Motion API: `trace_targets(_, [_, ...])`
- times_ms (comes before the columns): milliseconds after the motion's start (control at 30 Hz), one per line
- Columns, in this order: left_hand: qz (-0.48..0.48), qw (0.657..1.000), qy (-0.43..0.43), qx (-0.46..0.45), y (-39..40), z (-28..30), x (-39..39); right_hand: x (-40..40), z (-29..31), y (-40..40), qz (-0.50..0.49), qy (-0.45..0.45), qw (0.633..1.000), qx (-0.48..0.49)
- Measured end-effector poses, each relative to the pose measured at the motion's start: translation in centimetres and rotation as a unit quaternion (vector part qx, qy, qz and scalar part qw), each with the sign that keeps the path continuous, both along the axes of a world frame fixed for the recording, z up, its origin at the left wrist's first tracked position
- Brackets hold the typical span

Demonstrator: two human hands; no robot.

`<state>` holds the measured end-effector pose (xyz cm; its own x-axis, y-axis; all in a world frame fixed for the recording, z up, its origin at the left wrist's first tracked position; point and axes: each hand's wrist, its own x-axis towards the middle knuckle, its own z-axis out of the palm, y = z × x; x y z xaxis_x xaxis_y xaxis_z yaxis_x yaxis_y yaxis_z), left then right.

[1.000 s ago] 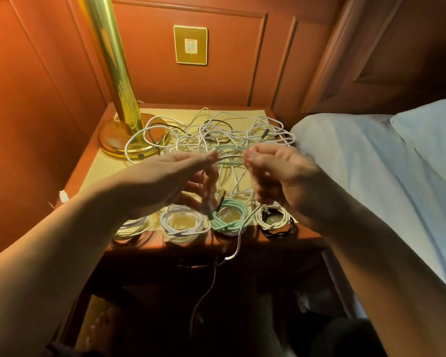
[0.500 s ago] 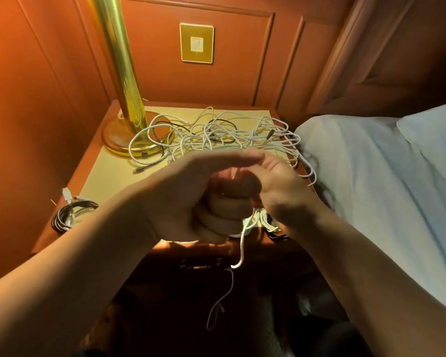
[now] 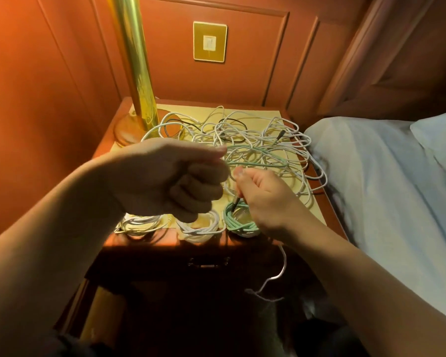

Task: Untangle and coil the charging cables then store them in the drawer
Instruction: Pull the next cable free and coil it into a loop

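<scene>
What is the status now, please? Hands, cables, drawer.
Left hand and right hand both curled, working one white cable. Three coils at the nightstand front; tangled pile remains. Drawer closed.

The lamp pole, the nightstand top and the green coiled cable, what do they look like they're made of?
Lamp pole: polished brass or brass-plated metal, judging by its gold mirror-like streaks. Nightstand top: reddish varnished wood at the edges, with a pale yellow matte inset, perhaps leather or laminate; hard to tell. Green coiled cable: smooth matte sheath, probably rubber or silicone, though a fine braid can't be ruled out.
</scene>
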<state>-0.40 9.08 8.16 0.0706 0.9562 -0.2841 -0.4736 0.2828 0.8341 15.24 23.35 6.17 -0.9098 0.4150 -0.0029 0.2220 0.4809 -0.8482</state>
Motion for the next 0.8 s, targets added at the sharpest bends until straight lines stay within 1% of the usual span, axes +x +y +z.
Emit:
trace_targets(67, [-0.049,0.997,-0.015,0.049,-0.1,1.6,2.0,-0.4,-0.6,-0.9,0.036,0.013,0.999,-0.014])
trace_targets(100, [-0.069,0.996,0.000,0.060,-0.1,2.3,2.7,-0.6,-1.0,-1.3,0.052,0.023,0.998,-0.017])
trace_targets(133, [-0.081,0.994,0.039,0.058,-0.2,2.4,2.8,-0.8,-1.3,-1.4,0.059,0.024,0.998,-0.008])
trace_targets(167, [-0.096,0.989,0.102,0.045,-0.3,2.7,2.6,-0.9,-1.3,-1.4,0.053,0.024,0.998,0.002])
trace_targets(233, [-0.130,0.962,0.241,0.009,-0.9,2.5,1.6,-1.0,-0.9,-0.8,-0.001,0.030,1.000,0.006])
trace_targets(267, [-0.130,0.947,0.295,-0.007,-1.1,2.1,1.1,-1.0,-0.4,-0.4,-0.032,0.032,0.999,-0.018])
trace_targets(300, [-0.108,0.938,0.329,-0.019,-1.3,1.8,0.9,-1.2,-0.2,0.2,-0.058,0.041,0.995,-0.072])
trace_targets(367, [-0.061,0.933,0.355,-0.017,-1.2,1.2,0.6,-1.2,0.9,1.1,-0.085,0.062,0.971,-0.213])
trace_targets(433, [-0.053,0.920,0.387,0.006,-1.2,0.5,0.4,-1.3,1.3,1.7,-0.090,0.073,0.946,-0.302])
trace_targets(533, [-0.010,0.908,0.419,0.022,-1.0,0.5,0.7,-1.2,1.9,2.3,-0.086,0.075,0.929,-0.352])
trace_targets(600, [0.013,0.898,0.440,0.025,-0.8,0.6,1.1,-1.0,2.3,2.6,-0.091,0.080,0.924,-0.363])
trace_targets(633, [0.023,0.898,0.438,0.024,-0.6,0.7,1.5,-0.9,2.4,2.8,-0.096,0.081,0.923,-0.364])
trace_targets(667, [0.045,0.898,0.436,0.024,-0.4,0.6,1.6,-0.8,2.5,3.0,-0.100,0.080,0.923,-0.363])
trace_targets(700, [0.077,0.890,0.448,0.027,-0.2,0.3,1.7,-0.7,2.5,3.1,-0.104,0.077,0.923,-0.362])
trace_targets(733, [0.101,0.862,0.495,0.032,-0.2,0.1,1.7,-0.6,2.5,3.3,-0.106,0.074,0.923,-0.363])
trace_targets(767, [0.109,0.814,0.570,0.035,-0.2,0.2,1.9,-0.6,2.5,3.3,-0.105,0.070,0.923,-0.364])
trace_targets(800, [0.101,0.752,0.651,0.032,-0.2,0.2,2.0,-0.5,2.5,3.3,-0.101,0.066,0.922,-0.368])
